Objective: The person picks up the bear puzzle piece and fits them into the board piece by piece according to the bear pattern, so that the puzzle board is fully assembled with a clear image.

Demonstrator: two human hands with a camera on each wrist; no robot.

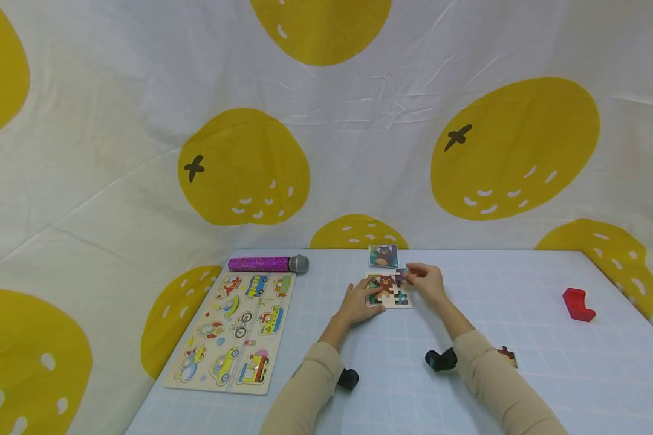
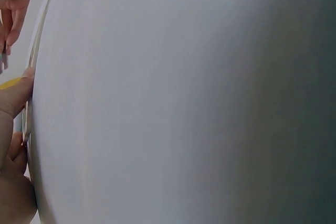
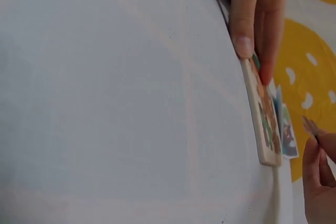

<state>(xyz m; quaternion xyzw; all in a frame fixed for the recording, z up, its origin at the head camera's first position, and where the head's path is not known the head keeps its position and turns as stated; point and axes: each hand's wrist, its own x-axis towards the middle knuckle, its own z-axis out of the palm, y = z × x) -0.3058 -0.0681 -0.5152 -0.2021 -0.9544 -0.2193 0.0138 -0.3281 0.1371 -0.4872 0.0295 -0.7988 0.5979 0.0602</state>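
Observation:
A small wooden jigsaw board [image 1: 399, 306] with a bear picture lies on the table, partly filled with pieces. My left hand [image 1: 359, 303] holds its left side, the thumb along the near edge and the fingers over the top. Above the board's far right corner, my right hand [image 1: 425, 281] pinches a jigsaw piece [image 3: 310, 125] between thumb and fingers. In the right wrist view the piece is raised off the board, tilted. Just behind the board is a bear picture card [image 1: 383, 256]. The left wrist view shows mostly tabletop, with both hands at its left edge.
On the left lie a wooden vehicle puzzle board [image 1: 234, 329] and a purple glittery microphone [image 1: 266, 264]. A red block [image 1: 578, 304] is at the right. Black objects [image 1: 441, 360] lie near the forearms, and a loose jigsaw piece [image 1: 508, 356] shows beside the right sleeve.

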